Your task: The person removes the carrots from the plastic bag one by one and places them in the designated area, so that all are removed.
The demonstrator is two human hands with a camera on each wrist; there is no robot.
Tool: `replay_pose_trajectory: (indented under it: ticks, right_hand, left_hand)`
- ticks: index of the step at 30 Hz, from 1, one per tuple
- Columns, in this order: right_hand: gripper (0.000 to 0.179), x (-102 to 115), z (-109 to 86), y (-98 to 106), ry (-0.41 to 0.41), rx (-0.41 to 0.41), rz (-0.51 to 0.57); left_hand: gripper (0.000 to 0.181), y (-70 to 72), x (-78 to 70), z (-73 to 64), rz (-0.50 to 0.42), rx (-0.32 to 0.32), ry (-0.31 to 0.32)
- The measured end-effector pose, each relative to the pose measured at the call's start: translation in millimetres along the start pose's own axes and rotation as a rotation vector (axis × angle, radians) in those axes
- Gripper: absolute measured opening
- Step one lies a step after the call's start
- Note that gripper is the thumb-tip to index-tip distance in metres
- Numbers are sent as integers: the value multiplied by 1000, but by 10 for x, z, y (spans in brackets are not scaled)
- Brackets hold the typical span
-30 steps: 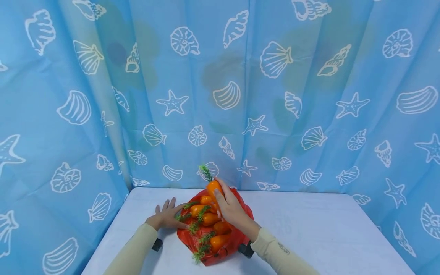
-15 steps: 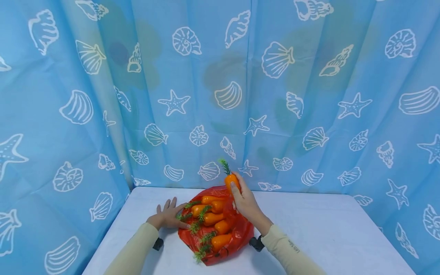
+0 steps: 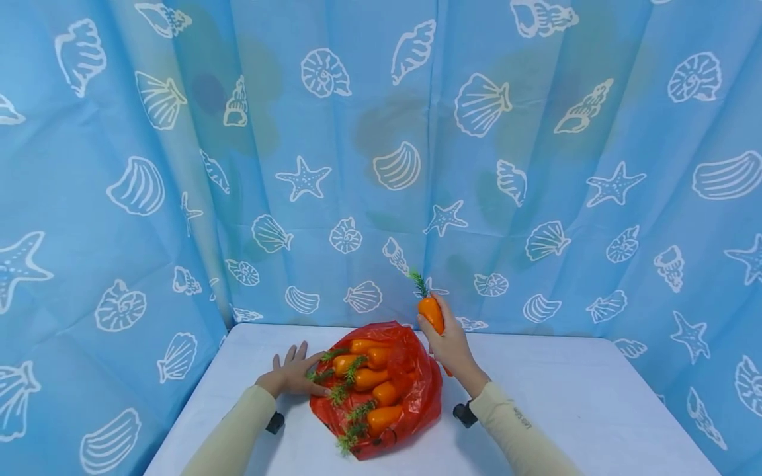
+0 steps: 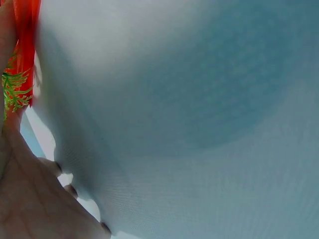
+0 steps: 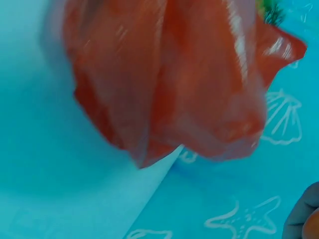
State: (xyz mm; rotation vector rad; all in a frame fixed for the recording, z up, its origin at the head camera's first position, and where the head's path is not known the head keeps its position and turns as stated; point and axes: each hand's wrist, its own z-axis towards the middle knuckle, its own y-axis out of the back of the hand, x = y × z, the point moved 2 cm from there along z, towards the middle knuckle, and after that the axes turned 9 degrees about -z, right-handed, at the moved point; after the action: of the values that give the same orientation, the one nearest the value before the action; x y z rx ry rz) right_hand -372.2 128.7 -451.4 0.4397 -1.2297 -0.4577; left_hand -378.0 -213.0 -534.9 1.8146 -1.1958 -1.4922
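Note:
A red plastic bag (image 3: 424,410) lies spread on the white table, with several orange toy carrots (image 3: 369,379) in its mouth, their green leafy tops pointing left. My left hand (image 3: 290,378) rests at the bag's left edge, fingers spread, thumb and index finger against it. In the left wrist view, green leaves (image 4: 16,89) show beside the thumb. My right hand (image 3: 455,347) holds one carrot (image 3: 430,313), leaf end up, just right of the bag. The right wrist view shows the bag's crumpled back (image 5: 164,79) and a bit of the held carrot (image 5: 312,226) at its edge.
White cloth covers the table (image 3: 553,396), which stretches right of the bag. Behind it hangs a blue curtain (image 3: 369,211) with white shell and starfish prints. Small black devices (image 3: 464,414) sit under both wrists.
My right hand has moved right with the carrot, from over the bag to beside it. The left hand stays at the bag's left edge.

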Motion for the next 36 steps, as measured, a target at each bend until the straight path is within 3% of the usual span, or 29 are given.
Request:
replay_pose_trajectory:
  ticks: [5, 15, 23, 36]
  right_hand:
    - [73, -151, 36, 82, -44, -29, -56]
    - [76, -491, 116, 169, -117, -45, -129]
    - [74, -718, 75, 217, -225, -142, -221]
    - [77, -1020, 42, 137, -398, -98, -221]
  left_hand:
    - [96, -10, 7, -4, -5, -3, -2]
    - [97, -11, 32, 22, -8, -12, 2]
    - [96, -15, 21, 36, -10, -12, 6]
    - [97, -15, 3, 22, -10, -13, 2]
